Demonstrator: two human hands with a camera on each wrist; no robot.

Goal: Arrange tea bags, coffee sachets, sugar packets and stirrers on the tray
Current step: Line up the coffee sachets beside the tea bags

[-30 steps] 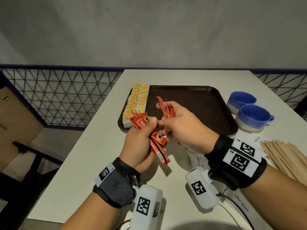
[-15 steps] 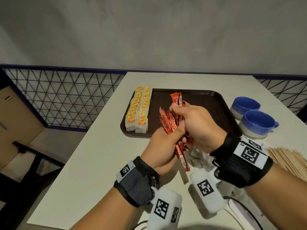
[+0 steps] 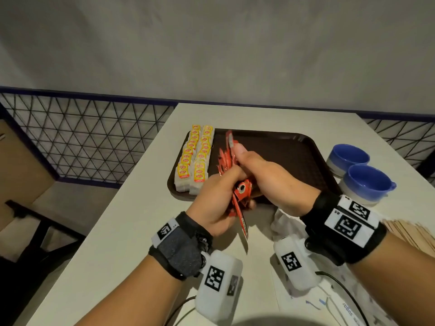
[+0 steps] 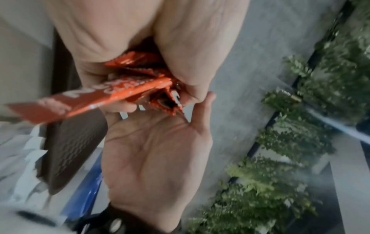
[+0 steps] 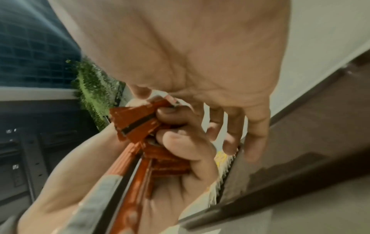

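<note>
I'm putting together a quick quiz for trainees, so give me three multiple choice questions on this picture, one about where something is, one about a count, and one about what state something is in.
1. Where do the tea bags lie?
A. Along the left side of the brown tray
B. Inside a cup
C. On the floor

2. How many blue cups stand right of the tray?
A. One
B. Two
C. Four

3. What holds the red coffee sachets?
A. Nothing, they lie flat on the tray
B. The left hand and right hand together
C. A cup

Answers:
1 A, two yellow-labelled rows sit at the tray's left edge.
2 B, two cups stand side by side on the table.
3 B, both hands' fingers grip the bunch above the tray's near edge.
</note>
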